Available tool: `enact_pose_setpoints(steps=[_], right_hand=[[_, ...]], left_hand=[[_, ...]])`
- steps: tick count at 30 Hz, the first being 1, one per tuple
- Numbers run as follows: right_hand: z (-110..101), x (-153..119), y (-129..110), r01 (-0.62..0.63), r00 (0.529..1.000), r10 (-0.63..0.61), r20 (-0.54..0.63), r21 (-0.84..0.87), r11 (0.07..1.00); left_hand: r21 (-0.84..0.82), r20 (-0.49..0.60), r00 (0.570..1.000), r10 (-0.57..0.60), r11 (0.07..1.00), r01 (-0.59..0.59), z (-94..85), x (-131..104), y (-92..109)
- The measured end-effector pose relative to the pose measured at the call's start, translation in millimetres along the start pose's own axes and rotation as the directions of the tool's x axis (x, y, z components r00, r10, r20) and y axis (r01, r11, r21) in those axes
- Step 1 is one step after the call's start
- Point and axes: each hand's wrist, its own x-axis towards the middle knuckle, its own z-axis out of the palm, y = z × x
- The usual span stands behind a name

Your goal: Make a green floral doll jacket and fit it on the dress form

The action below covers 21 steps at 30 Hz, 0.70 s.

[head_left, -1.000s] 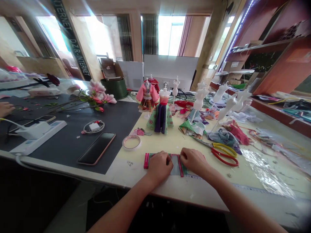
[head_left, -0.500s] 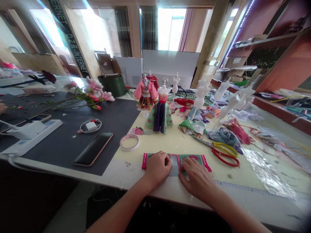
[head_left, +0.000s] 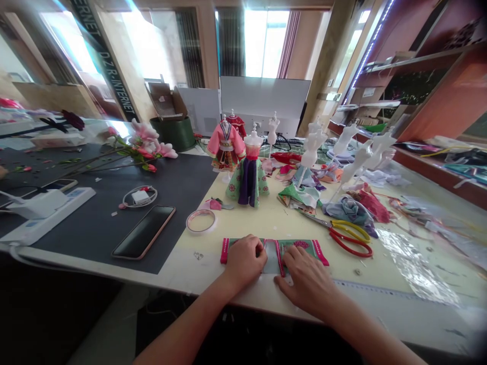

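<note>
A small green fabric piece (head_left: pixel 314 249) with pink edging and flower print, a doll garment by its look, lies flat near the table's front edge. A pale grey-blue strip (head_left: pixel 270 258) shows at its middle, between two pink trims. My left hand (head_left: pixel 245 261) is closed, its curled fingers gripping the left half of the fabric; the fingertips are partly hidden. On the right half rests my right hand (head_left: pixel 306 276), fingers bent over the cloth and thumb stretched apart beside the pink trim.
Red-and-yellow-handled scissors (head_left: pixel 350 243) lie to the right, a tape roll (head_left: pixel 201 221) to the left. Dressed doll forms (head_left: pixel 249 175) stand behind, with bare white mannequins (head_left: pixel 310 149) and fabric scraps. A phone (head_left: pixel 144 232) and power strip (head_left: pixel 49 213) lie on the dark mat.
My right thumb has moved away from the fingers, toward the table edge. My left hand stays nearly the same on the fabric. The whole view has shifted slightly.
</note>
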Motion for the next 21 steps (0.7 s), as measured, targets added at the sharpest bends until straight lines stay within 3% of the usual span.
enact_pose_setpoints(steps=[11,17,21], right_hand=[[6,2,7,0.041,0.999,-0.043,-0.029,-0.063,0.997],[8,6,14,0.010,0.999,-0.008,-0.037,0.040,0.999],[5,10,19,-0.079,0.995,0.093,-0.042,0.247,0.966]], left_hand=[[0.008,0.010,1.000,-0.008,1.000,0.008,-0.4,-1,0],[-0.005,0.010,1.000,-0.011,1.000,0.011,-0.7,-1,0],[-0.023,0.006,1.000,-0.018,1.000,0.018,-1.0,-1,0]])
